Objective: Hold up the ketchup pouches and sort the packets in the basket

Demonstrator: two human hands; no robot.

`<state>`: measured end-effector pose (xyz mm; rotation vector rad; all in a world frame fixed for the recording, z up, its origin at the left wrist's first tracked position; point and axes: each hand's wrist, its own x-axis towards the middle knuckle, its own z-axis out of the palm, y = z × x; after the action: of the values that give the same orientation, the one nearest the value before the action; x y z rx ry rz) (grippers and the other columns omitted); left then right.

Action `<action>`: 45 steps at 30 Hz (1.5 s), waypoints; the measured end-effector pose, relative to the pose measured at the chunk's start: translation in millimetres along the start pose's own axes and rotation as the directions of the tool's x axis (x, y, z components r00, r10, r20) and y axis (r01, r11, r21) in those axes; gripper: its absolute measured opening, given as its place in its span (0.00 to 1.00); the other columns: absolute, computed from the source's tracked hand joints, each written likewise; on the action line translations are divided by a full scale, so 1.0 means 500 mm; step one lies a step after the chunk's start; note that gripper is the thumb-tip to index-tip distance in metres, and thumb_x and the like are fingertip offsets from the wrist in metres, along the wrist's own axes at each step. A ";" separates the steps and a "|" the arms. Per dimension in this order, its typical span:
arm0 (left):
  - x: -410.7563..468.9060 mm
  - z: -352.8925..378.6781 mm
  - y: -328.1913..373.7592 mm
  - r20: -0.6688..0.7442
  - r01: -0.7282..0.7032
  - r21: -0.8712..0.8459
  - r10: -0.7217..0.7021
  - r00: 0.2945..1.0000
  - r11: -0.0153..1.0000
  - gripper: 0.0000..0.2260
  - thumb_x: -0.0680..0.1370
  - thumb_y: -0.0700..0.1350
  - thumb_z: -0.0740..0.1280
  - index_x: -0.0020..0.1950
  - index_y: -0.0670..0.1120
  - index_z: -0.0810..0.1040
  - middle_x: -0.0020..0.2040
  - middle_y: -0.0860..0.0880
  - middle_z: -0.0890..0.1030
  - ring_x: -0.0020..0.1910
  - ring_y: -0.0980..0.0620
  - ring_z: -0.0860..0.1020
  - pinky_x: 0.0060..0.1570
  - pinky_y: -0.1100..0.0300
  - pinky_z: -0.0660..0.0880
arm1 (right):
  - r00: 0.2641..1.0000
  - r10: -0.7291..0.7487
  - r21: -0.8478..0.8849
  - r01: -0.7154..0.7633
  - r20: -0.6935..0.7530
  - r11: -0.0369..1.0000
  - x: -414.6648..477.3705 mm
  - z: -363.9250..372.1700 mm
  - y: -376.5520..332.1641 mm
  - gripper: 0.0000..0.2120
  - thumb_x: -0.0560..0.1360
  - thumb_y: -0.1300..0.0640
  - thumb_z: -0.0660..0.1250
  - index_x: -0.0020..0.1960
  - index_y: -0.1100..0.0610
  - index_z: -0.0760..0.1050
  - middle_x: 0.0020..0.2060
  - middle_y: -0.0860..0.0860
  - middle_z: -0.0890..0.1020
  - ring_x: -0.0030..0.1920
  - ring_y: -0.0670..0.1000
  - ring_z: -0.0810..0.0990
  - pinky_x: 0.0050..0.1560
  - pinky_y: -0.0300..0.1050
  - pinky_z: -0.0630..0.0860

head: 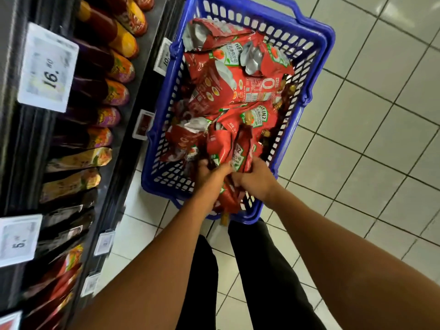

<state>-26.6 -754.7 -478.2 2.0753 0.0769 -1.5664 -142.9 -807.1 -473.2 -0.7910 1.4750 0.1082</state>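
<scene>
I see red ketchup pouches (228,153) bunched upright at the near end of the blue basket (319,75). The left hand (209,173) and right hand (254,178) both grasp them, fingers curled around. Shelf bottles (114,67) stand left; floor tiles (371,129) lie right.

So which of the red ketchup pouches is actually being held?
The upright pouch at the basket's near end, gripped by both the left hand and right hand; the others lie loose.
</scene>
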 end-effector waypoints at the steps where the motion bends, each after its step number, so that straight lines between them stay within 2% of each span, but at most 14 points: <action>1: -0.006 -0.008 -0.001 0.015 -0.003 0.026 0.003 1.000 1.000 0.34 0.59 0.62 0.73 0.61 0.50 0.75 0.52 0.53 0.82 0.46 0.55 0.82 0.40 0.61 0.77 | 0.999 -0.001 0.067 -0.001 0.033 0.998 -0.011 0.004 0.006 0.10 0.68 0.71 0.66 0.47 0.61 0.78 0.37 0.54 0.83 0.38 0.55 0.81 0.42 0.47 0.80; 4: -0.018 -0.041 0.003 0.087 -0.062 0.088 0.054 0.995 0.994 0.41 0.62 0.77 0.63 0.68 0.55 0.72 0.60 0.61 0.77 0.61 0.56 0.75 0.60 0.61 0.72 | 0.996 -0.005 0.318 -0.025 0.093 0.948 -0.038 -0.003 0.016 0.15 0.67 0.71 0.62 0.52 0.63 0.79 0.41 0.58 0.81 0.42 0.56 0.80 0.48 0.52 0.79; 7: -0.028 -0.065 0.010 0.212 -0.050 -0.027 0.055 0.976 0.998 0.39 0.71 0.75 0.56 0.75 0.53 0.68 0.73 0.54 0.72 0.72 0.52 0.69 0.72 0.51 0.67 | 0.981 -0.064 0.541 -0.047 0.185 0.840 -0.069 -0.016 0.015 0.23 0.65 0.62 0.61 0.60 0.56 0.76 0.50 0.57 0.83 0.48 0.57 0.83 0.47 0.56 0.82; 10: -0.041 -0.085 0.018 0.174 -0.052 0.056 0.041 0.984 0.997 0.18 0.77 0.65 0.63 0.61 0.55 0.77 0.64 0.49 0.80 0.60 0.50 0.80 0.60 0.50 0.77 | 0.976 -0.084 0.678 -0.077 0.201 0.731 -0.089 -0.024 0.007 0.27 0.68 0.58 0.61 0.66 0.59 0.72 0.55 0.61 0.81 0.55 0.62 0.80 0.53 0.61 0.81; 12: -0.047 -0.095 0.017 0.175 -0.005 0.045 -0.003 0.984 0.999 0.16 0.77 0.61 0.67 0.58 0.54 0.79 0.54 0.49 0.84 0.50 0.50 0.84 0.46 0.55 0.81 | 0.970 -0.076 0.749 -0.126 0.230 0.650 -0.098 -0.027 0.003 0.24 0.70 0.55 0.63 0.65 0.60 0.73 0.56 0.61 0.81 0.57 0.62 0.79 0.63 0.64 0.75; 15: -0.049 -0.108 0.017 0.247 -0.045 -0.042 0.054 0.967 0.998 0.14 0.76 0.54 0.71 0.60 0.52 0.79 0.54 0.46 0.85 0.51 0.47 0.85 0.48 0.52 0.81 | 0.946 -0.123 0.814 -0.186 0.299 0.551 -0.115 -0.033 -0.004 0.20 0.70 0.58 0.62 0.61 0.60 0.75 0.54 0.61 0.80 0.53 0.61 0.80 0.64 0.63 0.72; 20: -0.046 -0.130 0.027 0.311 -0.087 -0.208 0.151 0.939 0.974 0.24 0.70 0.47 0.76 0.65 0.44 0.78 0.52 0.42 0.85 0.49 0.42 0.85 0.44 0.51 0.82 | 0.910 -0.170 0.774 -0.210 0.378 0.597 -0.146 -0.030 -0.014 0.21 0.71 0.58 0.64 0.63 0.61 0.74 0.54 0.62 0.78 0.48 0.60 0.79 0.58 0.60 0.75; 25: -0.036 -0.144 0.050 0.092 -0.108 -0.221 0.131 0.987 0.969 0.32 0.58 0.55 0.80 0.60 0.49 0.80 0.50 0.48 0.87 0.49 0.47 0.86 0.42 0.52 0.82 | 0.926 -0.172 0.793 -0.179 0.336 0.582 -0.170 -0.028 -0.023 0.29 0.76 0.41 0.62 0.71 0.57 0.72 0.64 0.59 0.78 0.57 0.59 0.82 0.54 0.60 0.80; 28: -0.032 -0.149 0.059 0.033 -0.108 -0.238 0.119 0.992 0.965 0.36 0.57 0.61 0.80 0.62 0.52 0.79 0.54 0.48 0.86 0.52 0.46 0.85 0.49 0.45 0.82 | 0.919 -0.159 0.769 -0.195 0.360 0.608 -0.181 -0.028 -0.015 0.22 0.77 0.51 0.64 0.68 0.60 0.73 0.58 0.60 0.79 0.51 0.59 0.81 0.50 0.57 0.82; 31: -0.035 -0.161 0.064 -0.031 -0.170 -0.214 0.167 0.985 0.962 0.27 0.57 0.59 0.80 0.54 0.55 0.82 0.51 0.50 0.87 0.49 0.49 0.86 0.50 0.47 0.82 | 0.910 -0.156 0.779 -0.228 0.384 0.584 -0.186 -0.025 -0.011 0.18 0.75 0.62 0.62 0.64 0.61 0.75 0.55 0.62 0.81 0.54 0.60 0.82 0.58 0.61 0.79; 33: -0.039 -0.170 0.062 -0.146 -0.245 -0.132 0.225 0.963 0.961 0.25 0.56 0.57 0.80 0.50 0.54 0.82 0.50 0.50 0.86 0.49 0.49 0.85 0.50 0.50 0.83 | 0.920 -0.138 0.812 -0.244 0.366 0.530 -0.185 -0.022 -0.010 0.19 0.71 0.64 0.63 0.61 0.61 0.76 0.53 0.60 0.82 0.52 0.59 0.84 0.52 0.58 0.82; 37: -0.055 -0.181 0.053 -0.281 -0.214 -0.279 0.134 0.950 0.936 0.29 0.62 0.47 0.79 0.61 0.48 0.76 0.57 0.46 0.83 0.49 0.48 0.84 0.43 0.50 0.83 | 0.941 -0.074 0.786 -0.230 0.329 0.574 -0.188 -0.016 -0.004 0.25 0.68 0.66 0.63 0.65 0.61 0.74 0.56 0.59 0.82 0.56 0.59 0.81 0.60 0.58 0.78; 41: -0.080 -0.182 0.054 -0.163 -0.085 -0.554 -0.008 0.987 0.828 0.27 0.71 0.38 0.75 0.68 0.49 0.71 0.61 0.46 0.80 0.55 0.45 0.82 0.44 0.49 0.83 | 0.954 -0.111 0.680 -0.115 0.279 0.724 -0.209 -0.009 -0.007 0.32 0.65 0.70 0.65 0.70 0.63 0.71 0.61 0.62 0.80 0.58 0.61 0.80 0.59 0.58 0.79; 45: -0.127 -0.185 0.043 0.124 0.153 -0.702 -0.092 0.988 0.695 0.07 0.77 0.38 0.68 0.53 0.44 0.82 0.49 0.43 0.86 0.52 0.43 0.84 0.49 0.48 0.81 | 0.965 -0.143 0.700 -0.053 0.219 0.712 -0.231 0.014 -0.012 0.30 0.68 0.69 0.69 0.69 0.60 0.72 0.62 0.60 0.81 0.59 0.60 0.81 0.58 0.59 0.79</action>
<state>41.4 -715.3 -395.2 1.3999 0.7007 -1.3786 -150.2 -762.2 -366.8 -0.1656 1.1077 -0.3703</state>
